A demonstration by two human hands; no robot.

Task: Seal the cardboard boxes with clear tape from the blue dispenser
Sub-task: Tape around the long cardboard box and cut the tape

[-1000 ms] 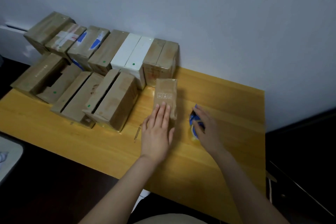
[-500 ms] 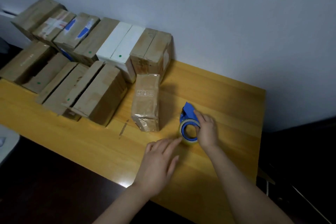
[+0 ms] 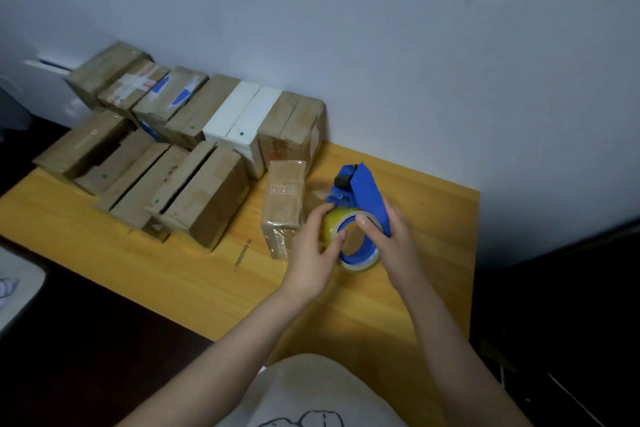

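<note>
- Lying nearest, at the bottom edge, is a white garment with a black line drawing; two bare forearms reach forward above it.
- The left hand curls round the yellowish side of the clear tape roll.
- The right hand grips the blue tape dispenser from the right, thumb on the roll's rim, over the right part of the yellow wooden worktop.
- Just left of the dispenser, a small taped cardboard box stands on the worktop.
- Farther left, two rows of cardboard boxes crowd together.
- Two white boxes sit in the back row.
- A pale wall rises behind; dark floor flanks the worktop.
</note>
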